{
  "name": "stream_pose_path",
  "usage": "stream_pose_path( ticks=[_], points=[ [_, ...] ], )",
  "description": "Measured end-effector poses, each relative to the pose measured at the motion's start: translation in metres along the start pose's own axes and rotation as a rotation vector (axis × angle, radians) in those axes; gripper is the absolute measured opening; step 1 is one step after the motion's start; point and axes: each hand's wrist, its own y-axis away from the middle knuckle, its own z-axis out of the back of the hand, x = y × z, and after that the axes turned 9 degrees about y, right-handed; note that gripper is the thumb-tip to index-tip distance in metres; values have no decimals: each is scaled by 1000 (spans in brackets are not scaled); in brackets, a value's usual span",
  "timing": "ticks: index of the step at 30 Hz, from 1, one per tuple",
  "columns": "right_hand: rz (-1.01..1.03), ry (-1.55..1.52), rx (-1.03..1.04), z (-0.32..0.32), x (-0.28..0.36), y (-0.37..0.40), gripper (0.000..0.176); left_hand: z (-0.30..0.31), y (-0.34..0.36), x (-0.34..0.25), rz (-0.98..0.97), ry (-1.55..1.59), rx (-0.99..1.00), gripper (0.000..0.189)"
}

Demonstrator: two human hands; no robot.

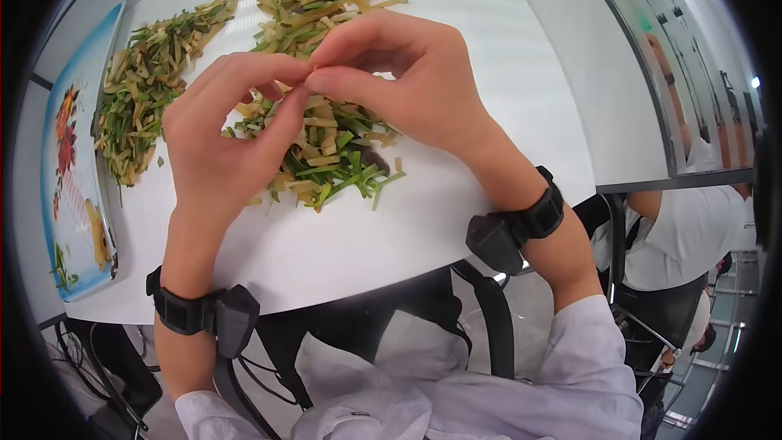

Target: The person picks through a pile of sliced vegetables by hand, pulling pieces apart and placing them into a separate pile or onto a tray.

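My left hand (pixel 224 126) and my right hand (pixel 415 73) meet above a heap of cut vegetable strips (pixel 326 151). Thumb and forefinger of each are pinched together, and the fingertips of both touch. Whatever sits between them is too small to make out. The heap below mixes green and pale yellow-brown pieces, and my hands hide part of it. To the left lies a second pile of similar cut strips (pixel 151 73), apart from my hands.
A blue-rimmed white tray with printed flowers (pixel 77 187) stands at the table's left edge, with a few scraps on it. The white table (pixel 342 253) curves along my front. A seated person in a white top (pixel 696 232) is at the right, beside a partition.
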Motion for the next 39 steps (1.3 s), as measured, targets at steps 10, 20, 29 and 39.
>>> stream_pose_path(
  ticks=[10,20,29,39],
  points=[
    [-40,-226,44,4,-3,1,32,0,0,-8,79,103,-40,29],
    [-73,-144,14,3,2,1,28,-4,3,-7,339,307,-13,29],
    [5,-173,1,2,-3,0,34,-5,2,-9,404,248,0,21],
    [-105,-252,3,7,5,1,45,-3,0,-12,391,300,29,21]
  ],
)
